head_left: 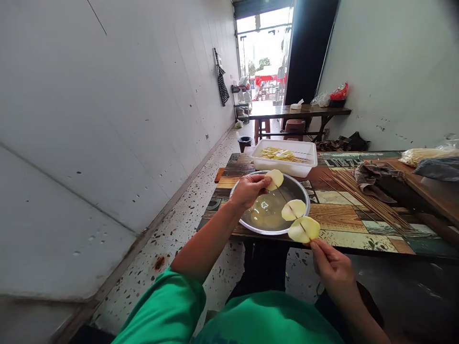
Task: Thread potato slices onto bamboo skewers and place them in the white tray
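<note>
My left hand [250, 190] pinches a pale yellow potato slice [275, 179] at the far end of a thin wooden skewer [281, 194]. Two more slices are threaded on that skewer, a middle slice [293, 210] and a near slice [304, 230]. Low on the right, my right hand [333, 265] has its fingers closed round the skewer's near end. Both hands are above or beside a metal basin [305, 193] of cloudy water, where pale slices show faintly under the surface.
Behind the basin a white plastic tub [284, 166] holds skewered slices. Loose bamboo skewers [369, 198] lie on the patterned table [333, 217] at right, near a crumpled cloth [375, 179] and a wooden board [426, 184]. A white wall [107, 119] runs along the left.
</note>
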The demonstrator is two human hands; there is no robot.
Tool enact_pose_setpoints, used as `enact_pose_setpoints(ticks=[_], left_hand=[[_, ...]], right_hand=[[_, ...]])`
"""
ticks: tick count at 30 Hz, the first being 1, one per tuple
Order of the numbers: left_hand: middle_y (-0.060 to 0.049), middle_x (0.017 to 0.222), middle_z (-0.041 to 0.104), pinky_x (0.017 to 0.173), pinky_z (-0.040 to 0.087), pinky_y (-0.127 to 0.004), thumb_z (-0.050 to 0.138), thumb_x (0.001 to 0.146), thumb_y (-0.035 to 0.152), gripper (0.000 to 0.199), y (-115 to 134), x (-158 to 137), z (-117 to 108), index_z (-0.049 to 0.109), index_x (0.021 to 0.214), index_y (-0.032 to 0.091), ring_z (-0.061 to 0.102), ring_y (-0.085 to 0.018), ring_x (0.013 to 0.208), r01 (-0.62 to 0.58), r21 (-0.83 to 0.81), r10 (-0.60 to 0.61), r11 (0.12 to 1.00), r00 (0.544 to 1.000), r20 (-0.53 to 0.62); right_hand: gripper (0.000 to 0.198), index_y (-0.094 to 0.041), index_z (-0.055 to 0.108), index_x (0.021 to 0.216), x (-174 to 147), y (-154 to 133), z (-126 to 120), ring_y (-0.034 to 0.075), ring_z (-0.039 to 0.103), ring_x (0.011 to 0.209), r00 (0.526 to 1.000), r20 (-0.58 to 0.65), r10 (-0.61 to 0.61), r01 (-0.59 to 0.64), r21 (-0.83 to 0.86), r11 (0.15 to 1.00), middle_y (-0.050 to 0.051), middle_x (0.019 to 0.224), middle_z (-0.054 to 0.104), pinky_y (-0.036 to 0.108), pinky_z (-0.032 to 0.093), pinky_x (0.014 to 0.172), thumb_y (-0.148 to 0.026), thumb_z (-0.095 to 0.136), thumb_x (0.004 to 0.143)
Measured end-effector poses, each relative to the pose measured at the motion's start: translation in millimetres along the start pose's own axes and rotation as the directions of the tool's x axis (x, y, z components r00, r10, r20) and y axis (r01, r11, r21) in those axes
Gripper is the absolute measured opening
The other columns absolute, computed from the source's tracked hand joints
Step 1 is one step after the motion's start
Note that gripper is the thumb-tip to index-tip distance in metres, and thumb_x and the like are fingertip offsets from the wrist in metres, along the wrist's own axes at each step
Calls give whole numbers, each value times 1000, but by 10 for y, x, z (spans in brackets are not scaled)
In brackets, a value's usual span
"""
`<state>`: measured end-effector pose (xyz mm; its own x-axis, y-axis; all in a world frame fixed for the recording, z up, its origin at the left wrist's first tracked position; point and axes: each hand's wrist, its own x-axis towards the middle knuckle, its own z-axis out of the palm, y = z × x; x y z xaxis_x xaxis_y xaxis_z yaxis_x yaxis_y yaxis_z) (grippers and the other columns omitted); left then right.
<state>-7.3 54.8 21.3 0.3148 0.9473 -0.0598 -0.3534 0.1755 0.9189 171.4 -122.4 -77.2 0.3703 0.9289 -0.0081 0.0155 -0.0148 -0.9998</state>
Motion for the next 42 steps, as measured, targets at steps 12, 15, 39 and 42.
enact_pose_setpoints(ticks=[12, 15, 39, 42], left_hand=[[-4, 69, 67, 52, 43, -19, 87, 53, 20, 25, -39, -10, 32, 74, 72, 9, 54, -7, 58, 18, -15, -17, 1000, 999, 28], [-4, 69, 67, 51, 43, -19, 85, 57, 18, 20, -64, -15, 54, 74, 71, 9, 53, -7, 57, -6, -33, 5, 999, 1000, -26], [-1, 63, 65, 46, 39, -20, 75, 67, 14, 3, -197, -117, 259, 74, 69, 12, 48, -5, 48, -88, 102, 101, 991, 986, -133], [-2, 65, 65, 47, 38, -19, 78, 64, 16, 9, -172, -128, 254, 73, 70, 11, 49, -6, 52, -53, 9, 54, 999, 995, -85]], right_hand=[[36, -17, 67, 76, 39, -181, -27, 2, 10, 33, 843, 448, 296, -469, 344, 813, -14, 44, 18, 16, 17, 29, -51, 76, 70], [31, -18, 71, 83, 25, -127, -33, 7, 35, 34, 987, 136, 89, -108, 139, 984, -7, 43, 37, 20, 33, 35, -48, 70, 77], [25, -21, 75, 80, -205, 102, -185, 24, 66, 68, 953, -154, -262, 214, -272, 938, 9, 75, 71, 32, 51, 60, -41, 75, 66], [30, -20, 72, 83, -207, -20, -217, 9, 37, 36, 990, 99, 98, -103, 50, 993, -5, 45, 43, 22, 35, 37, -49, 71, 75]])
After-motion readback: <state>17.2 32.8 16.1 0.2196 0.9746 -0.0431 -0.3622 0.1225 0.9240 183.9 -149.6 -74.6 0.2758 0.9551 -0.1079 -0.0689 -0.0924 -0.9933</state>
